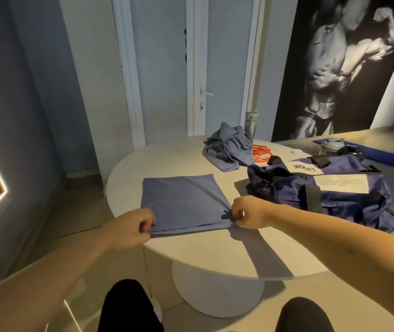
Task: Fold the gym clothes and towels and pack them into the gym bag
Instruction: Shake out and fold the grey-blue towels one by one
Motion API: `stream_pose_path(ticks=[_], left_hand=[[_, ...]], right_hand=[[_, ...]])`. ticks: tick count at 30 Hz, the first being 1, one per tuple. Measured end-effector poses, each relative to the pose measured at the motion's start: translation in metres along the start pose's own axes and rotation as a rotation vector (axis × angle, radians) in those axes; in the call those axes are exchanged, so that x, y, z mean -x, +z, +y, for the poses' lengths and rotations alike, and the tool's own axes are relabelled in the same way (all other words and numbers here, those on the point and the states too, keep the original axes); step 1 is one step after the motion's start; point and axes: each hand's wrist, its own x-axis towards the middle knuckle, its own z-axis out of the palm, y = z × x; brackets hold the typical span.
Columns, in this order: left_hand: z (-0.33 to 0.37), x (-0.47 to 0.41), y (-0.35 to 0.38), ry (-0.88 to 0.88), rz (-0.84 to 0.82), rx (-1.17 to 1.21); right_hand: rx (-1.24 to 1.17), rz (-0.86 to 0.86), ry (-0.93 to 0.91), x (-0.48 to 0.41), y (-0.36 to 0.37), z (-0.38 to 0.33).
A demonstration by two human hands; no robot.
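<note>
A blue towel (184,202) lies flat and folded on the round white table (215,250), near its front edge. My left hand (131,226) pinches the towel's near left corner. My right hand (248,212) pinches its near right corner. Both hands rest at table level. A dark blue gym bag (323,188) with black straps and white labels lies slumped to the right of the towel. Behind the towel sits a crumpled pile of blue clothes (227,147).
An orange cord (260,153) lies between the clothes pile and the bag. A tall tumbler (251,124) stands behind the pile, and a shaker bottle (331,146) is behind the bag. A closed white door and a large wall poster are beyond. My knees show below the table.
</note>
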Motion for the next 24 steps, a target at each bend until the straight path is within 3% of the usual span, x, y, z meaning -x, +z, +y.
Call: stream_pose_path(ticks=[4, 8, 15, 21, 24], left_hand=[[0.002, -0.008, -0.004, -0.015, -0.079, -0.052], [-0.007, -0.041, -0.011, -0.206, 0.099, 0.149], [-0.028, -0.136, -0.006, -0.294, 0.363, 0.031], [-0.072, -0.201, 0.015, -0.405, 0.333, -0.046], [-0.084, -0.206, 0.025, -0.432, 0.159, -0.234]], right_hand=[[-0.019, -0.039, 0.05, -0.005, -0.001, -0.002], [-0.117, 0.112, 0.102, -0.033, -0.017, -0.005], [-0.286, 0.211, 0.153, -0.125, -0.017, -0.034], [-0.353, 0.173, 0.186, -0.209, 0.006, -0.032], [-0.197, 0.15, 0.219, -0.231, 0.021, -0.01]])
